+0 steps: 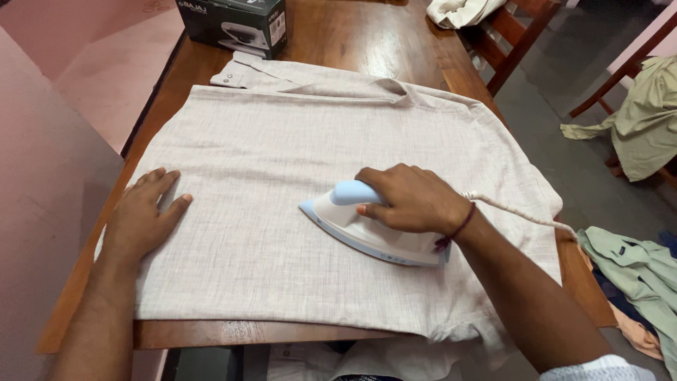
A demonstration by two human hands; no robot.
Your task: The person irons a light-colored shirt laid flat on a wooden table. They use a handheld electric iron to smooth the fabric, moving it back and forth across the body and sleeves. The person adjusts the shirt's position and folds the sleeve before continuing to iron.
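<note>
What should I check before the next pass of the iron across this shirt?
1. Right hand grips the handle of the iron: ok.
2. Left hand lies flat on the shirt, away from the iron: ok.
3. Cloth ahead of the iron's tip lies smooth: ok.
4. Cord trails off the right table edge, clear of the soleplate: ok.
5. Iron's heat: cannot tell.
6. Box stands beyond the collar, off the shirt: ok.
</note>
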